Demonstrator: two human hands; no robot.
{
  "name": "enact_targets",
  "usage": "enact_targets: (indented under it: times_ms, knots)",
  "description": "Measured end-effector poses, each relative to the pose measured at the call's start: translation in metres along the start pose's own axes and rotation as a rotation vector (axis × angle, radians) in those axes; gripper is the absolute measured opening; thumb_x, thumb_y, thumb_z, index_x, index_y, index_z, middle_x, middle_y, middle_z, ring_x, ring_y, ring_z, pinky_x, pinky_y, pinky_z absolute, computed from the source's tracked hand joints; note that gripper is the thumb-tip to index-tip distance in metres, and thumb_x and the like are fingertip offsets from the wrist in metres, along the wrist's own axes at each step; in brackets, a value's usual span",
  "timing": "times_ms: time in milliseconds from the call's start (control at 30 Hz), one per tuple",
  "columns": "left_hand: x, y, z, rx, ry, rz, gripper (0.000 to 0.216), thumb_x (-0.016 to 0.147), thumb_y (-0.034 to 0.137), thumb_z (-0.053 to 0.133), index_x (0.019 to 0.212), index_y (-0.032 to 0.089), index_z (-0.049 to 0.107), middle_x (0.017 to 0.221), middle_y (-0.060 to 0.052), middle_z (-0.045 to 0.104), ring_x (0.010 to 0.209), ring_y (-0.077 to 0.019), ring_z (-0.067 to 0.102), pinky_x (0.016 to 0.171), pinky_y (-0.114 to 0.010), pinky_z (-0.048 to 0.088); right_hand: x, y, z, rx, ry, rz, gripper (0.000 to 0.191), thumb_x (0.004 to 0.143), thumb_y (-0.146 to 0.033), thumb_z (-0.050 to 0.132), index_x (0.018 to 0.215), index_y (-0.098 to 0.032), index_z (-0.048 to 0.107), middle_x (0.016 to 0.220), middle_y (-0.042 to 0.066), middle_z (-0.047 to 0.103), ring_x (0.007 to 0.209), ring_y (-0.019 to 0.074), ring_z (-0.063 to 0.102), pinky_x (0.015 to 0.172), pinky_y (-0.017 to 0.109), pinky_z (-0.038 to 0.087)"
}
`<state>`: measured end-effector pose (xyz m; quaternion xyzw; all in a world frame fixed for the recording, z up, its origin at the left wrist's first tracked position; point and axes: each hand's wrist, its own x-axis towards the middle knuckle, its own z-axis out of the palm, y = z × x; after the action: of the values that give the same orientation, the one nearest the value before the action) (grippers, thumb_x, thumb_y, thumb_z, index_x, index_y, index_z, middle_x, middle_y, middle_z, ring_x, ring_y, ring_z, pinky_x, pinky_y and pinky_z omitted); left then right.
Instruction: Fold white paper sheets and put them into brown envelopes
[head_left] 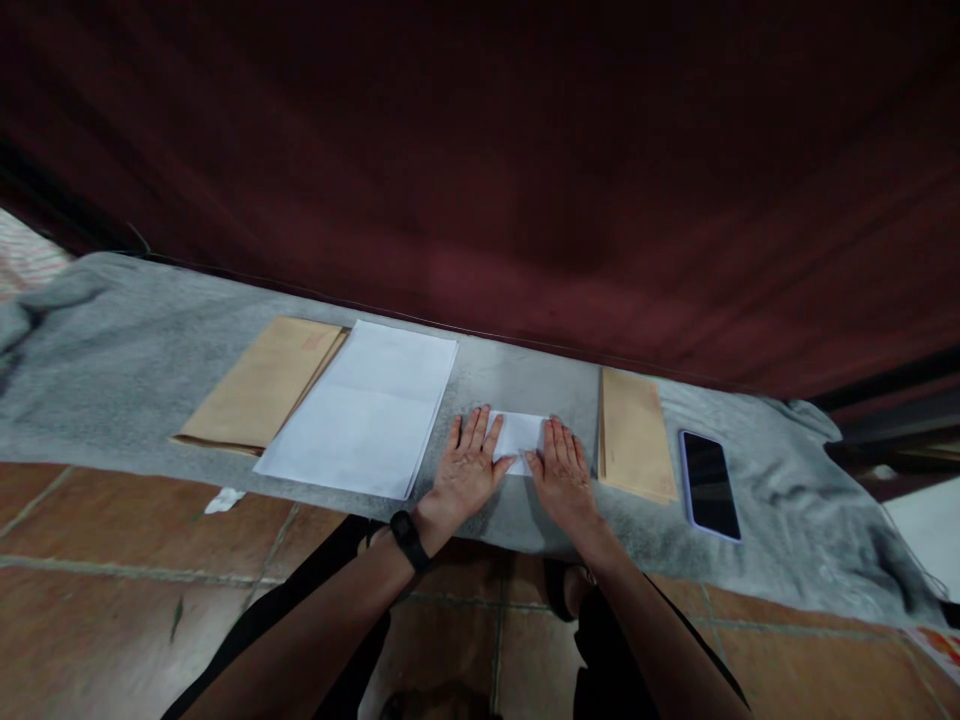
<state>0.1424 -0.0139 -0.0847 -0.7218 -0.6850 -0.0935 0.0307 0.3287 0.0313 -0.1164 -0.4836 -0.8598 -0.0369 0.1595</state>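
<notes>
A small folded white paper (519,438) lies on the grey cloth (120,370) in front of me. My left hand (466,468) lies flat on its left end, fingers stretched out. My right hand (564,472) presses flat on its right end, fingers together and extended. A black band sits on my left wrist. Neither hand grips anything.
A stack of white sheets (364,408) lies left of my hands, partly over brown envelopes (264,380). More brown envelopes (634,434) and a dark phone (709,484) lie to the right. A dark red curtain (525,150) hangs behind. Tiled floor (112,560) and a paper scrap (223,499) lie below.
</notes>
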Motion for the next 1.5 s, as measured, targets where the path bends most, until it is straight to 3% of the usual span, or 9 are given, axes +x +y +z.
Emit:
enact_targets:
  times_ms: [400, 867, 1033, 1167, 1300, 1433, 1500]
  knots:
    - [-0.003, -0.004, -0.001, 0.005, 0.006, 0.019, 0.071, 0.1, 0.055, 0.044, 0.156, 0.013, 0.035, 0.163, -0.019, 0.031, 0.153, -0.0317, 0.027, 0.124, -0.055, 0.022, -0.003, 0.006, -0.003, -0.002, -0.018, 0.031, 0.06, 0.107, -0.036, 0.033, 0.157, -0.004, 0.03, 0.159, 0.021, 0.039, 0.148, 0.0308, 0.035, 0.119, 0.048, 0.03]
    - [-0.012, -0.03, 0.002, 0.023, 0.035, -0.007, 0.057, 0.104, 0.038, 0.037, 0.154, 0.01, 0.04, 0.161, -0.013, 0.036, 0.151, -0.0286, 0.031, 0.121, -0.048, 0.033, -0.011, 0.012, -0.004, -0.003, 0.027, 0.056, 0.056, 0.106, -0.029, 0.033, 0.156, -0.005, 0.034, 0.157, 0.02, 0.043, 0.146, 0.0322, 0.038, 0.115, 0.049, 0.037]
    - [-0.013, -0.035, -0.007, 0.039, 0.028, 0.003, 0.052, 0.103, 0.031, 0.038, 0.151, 0.012, 0.046, 0.16, -0.013, 0.039, 0.151, -0.0287, 0.031, 0.122, -0.048, 0.033, -0.007, 0.008, -0.012, -0.018, 0.04, 0.079, 0.062, 0.102, -0.021, 0.036, 0.161, -0.013, 0.023, 0.164, 0.016, 0.032, 0.148, 0.0341, 0.035, 0.119, 0.056, 0.029]
    - [-0.006, -0.043, -0.022, 0.015, 0.029, 0.017, 0.052, 0.1, 0.02, 0.038, 0.152, 0.017, 0.045, 0.163, -0.009, 0.036, 0.153, -0.0254, 0.027, 0.125, -0.045, 0.027, 0.001, -0.006, -0.02, 0.011, 0.007, 0.035, 0.06, 0.102, -0.021, 0.037, 0.16, -0.013, 0.027, 0.166, 0.015, 0.025, 0.15, 0.0329, 0.032, 0.121, 0.055, 0.026]
    - [0.009, -0.087, -0.039, -0.015, 0.048, -0.219, 0.053, 0.101, 0.032, 0.041, 0.151, 0.013, 0.045, 0.163, -0.013, 0.036, 0.153, -0.0281, 0.028, 0.123, -0.043, 0.029, 0.004, -0.024, -0.022, 0.108, -0.057, -0.067, 0.056, 0.105, -0.03, 0.038, 0.158, -0.016, 0.033, 0.166, 0.012, 0.026, 0.152, 0.0297, 0.028, 0.122, 0.053, 0.028]
    - [0.009, -0.162, -0.056, 0.036, 0.125, -0.472, 0.06, 0.1, 0.03, 0.038, 0.15, -0.003, 0.037, 0.158, -0.032, 0.034, 0.15, -0.0423, 0.028, 0.117, -0.06, 0.031, 0.001, -0.034, -0.019, 0.154, -0.114, -0.133, 0.053, 0.106, -0.034, 0.038, 0.155, -0.015, 0.039, 0.165, 0.013, 0.03, 0.152, 0.0273, 0.028, 0.122, 0.052, 0.031]
    - [-0.002, -0.199, -0.063, 0.072, 0.155, -0.648, 0.062, 0.099, 0.033, 0.039, 0.149, -0.003, 0.037, 0.155, -0.034, 0.036, 0.148, -0.0448, 0.03, 0.114, -0.062, 0.033, -0.001, -0.035, -0.017, 0.155, -0.119, -0.144, 0.052, 0.106, -0.035, 0.037, 0.154, -0.015, 0.041, 0.164, 0.014, 0.032, 0.152, 0.0271, 0.029, 0.122, 0.052, 0.031]
